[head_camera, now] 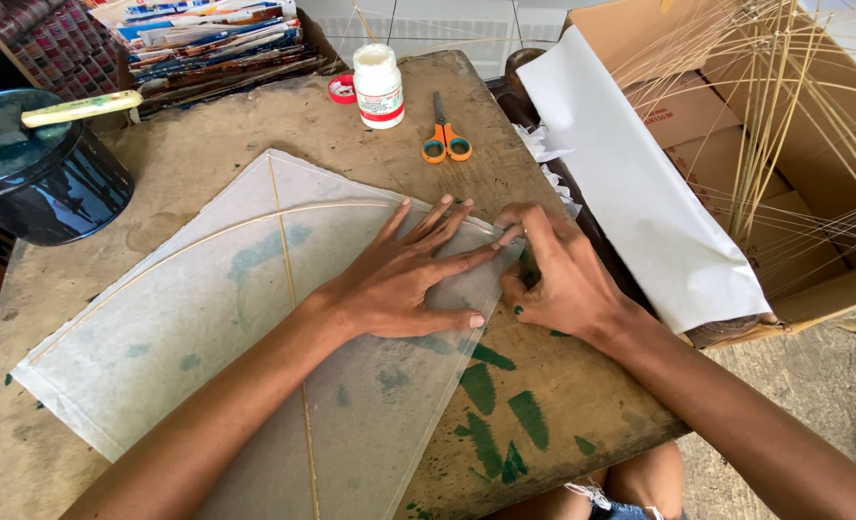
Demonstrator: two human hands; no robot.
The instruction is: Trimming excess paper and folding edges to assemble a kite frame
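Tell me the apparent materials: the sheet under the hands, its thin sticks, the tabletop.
Pale translucent kite-shaped sheet: looks like thin tissue paper, matte; green table stains show through. Thin tan crossed sticks: probably split bamboo or reed, bare. Worn brown tabletop: apparently unfinished wood, scuffed and paint-stained. Left hand presses the sheet flat.

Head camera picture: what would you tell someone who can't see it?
Two bare hands press a thin paper kite on a worn wooden table: left hand flat, right hand pinching its corner. Behind: orange scissors, white bottle.
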